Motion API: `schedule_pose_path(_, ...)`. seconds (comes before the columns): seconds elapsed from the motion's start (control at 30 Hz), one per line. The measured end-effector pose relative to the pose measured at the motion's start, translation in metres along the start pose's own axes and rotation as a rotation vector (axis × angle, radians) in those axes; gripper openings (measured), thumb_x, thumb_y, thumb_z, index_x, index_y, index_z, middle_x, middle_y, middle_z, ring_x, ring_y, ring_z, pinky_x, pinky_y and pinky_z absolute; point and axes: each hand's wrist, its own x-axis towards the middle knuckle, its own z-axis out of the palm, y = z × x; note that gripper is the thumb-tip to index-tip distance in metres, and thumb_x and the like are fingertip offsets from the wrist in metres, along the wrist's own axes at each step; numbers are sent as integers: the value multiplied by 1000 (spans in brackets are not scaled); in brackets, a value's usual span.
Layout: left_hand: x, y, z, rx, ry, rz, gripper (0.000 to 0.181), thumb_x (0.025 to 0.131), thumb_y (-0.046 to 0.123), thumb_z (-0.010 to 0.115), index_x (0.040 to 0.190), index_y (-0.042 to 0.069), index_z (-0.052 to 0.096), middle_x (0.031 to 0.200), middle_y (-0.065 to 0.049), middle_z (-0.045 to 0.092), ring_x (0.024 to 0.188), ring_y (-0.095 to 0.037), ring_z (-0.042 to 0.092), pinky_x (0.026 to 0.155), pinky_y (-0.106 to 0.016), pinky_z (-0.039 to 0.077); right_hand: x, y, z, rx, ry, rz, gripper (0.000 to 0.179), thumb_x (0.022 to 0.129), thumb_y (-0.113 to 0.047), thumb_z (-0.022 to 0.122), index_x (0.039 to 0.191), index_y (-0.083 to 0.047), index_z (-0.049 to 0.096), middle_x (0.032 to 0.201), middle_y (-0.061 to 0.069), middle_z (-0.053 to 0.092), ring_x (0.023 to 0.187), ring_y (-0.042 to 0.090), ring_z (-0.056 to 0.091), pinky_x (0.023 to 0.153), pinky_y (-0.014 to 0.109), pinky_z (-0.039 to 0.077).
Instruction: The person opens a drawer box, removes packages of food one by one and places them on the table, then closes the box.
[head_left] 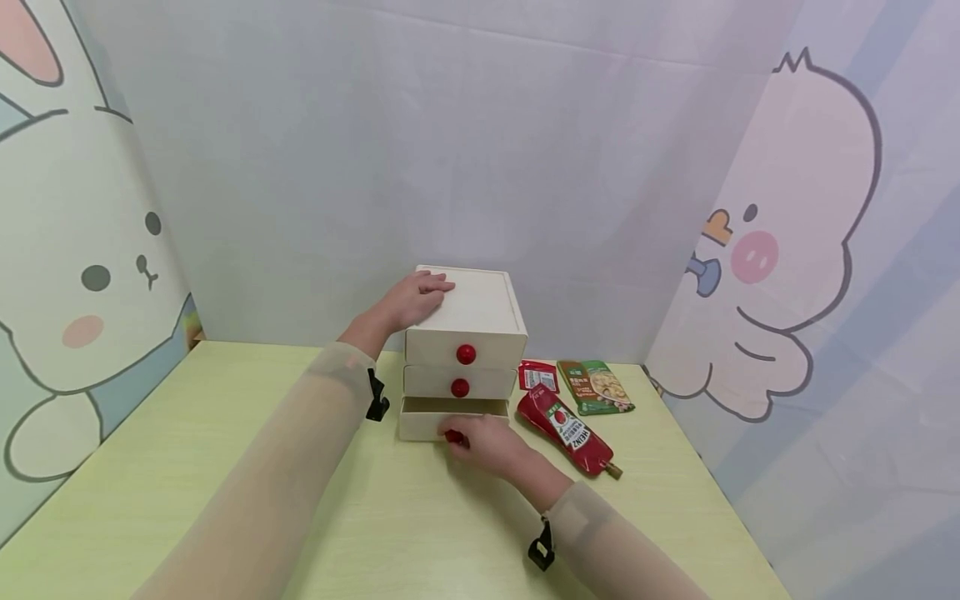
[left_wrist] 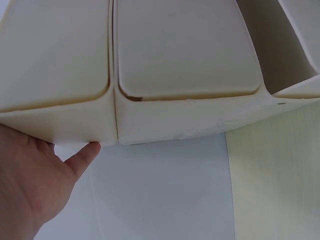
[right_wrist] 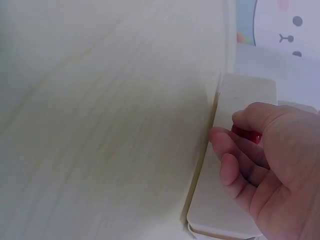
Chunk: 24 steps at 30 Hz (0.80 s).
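A small white chest of drawers (head_left: 480, 300) with red knobs stands at the back of the table. On the left part of its top rests my left hand (head_left: 408, 302); the left wrist view shows the thumb along the side wall. My right hand (head_left: 491, 446) pinches the red knob (right_wrist: 246, 134) of the bottom drawer (head_left: 418, 425) between thumb and fingers. That drawer is pulled partly out, and what shows of its inside looks bare. Above it, the middle drawer (head_left: 427, 381) and the top drawer (head_left: 431, 346) are closed.
Right of the chest lie a red Heinz ketchup pouch (head_left: 566, 429), a green food packet (head_left: 596, 387) and a small red packet (head_left: 538, 376). Pale curtains with cartoon animals enclose the yellowish table (head_left: 390, 533) at the back and sides.
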Motion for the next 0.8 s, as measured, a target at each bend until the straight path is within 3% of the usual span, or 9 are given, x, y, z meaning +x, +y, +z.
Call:
schedule_pose_path(0.4, -1, 2, -1, 2, -3, -6, 52, 116, 32, 38, 162, 16, 57, 180, -5, 37, 174, -32, 11, 141, -56, 11, 8, 2, 0, -59, 15, 7, 23, 105, -20, 76, 129, -21, 77, 111, -5, 78, 86, 7, 58, 84, 23, 58)
schedule_pose_path(0.8, -1, 1, 0, -3, 3, -6, 51, 116, 31, 38, 161, 16, 57, 179, -5, 38, 174, -31, 11, 141, -56, 11, 15, 3, -2, -16, 3, 75, 24, 105, -20, 76, 129, -21, 77, 111, -3, 76, 89, 10, 60, 85, 24, 57)
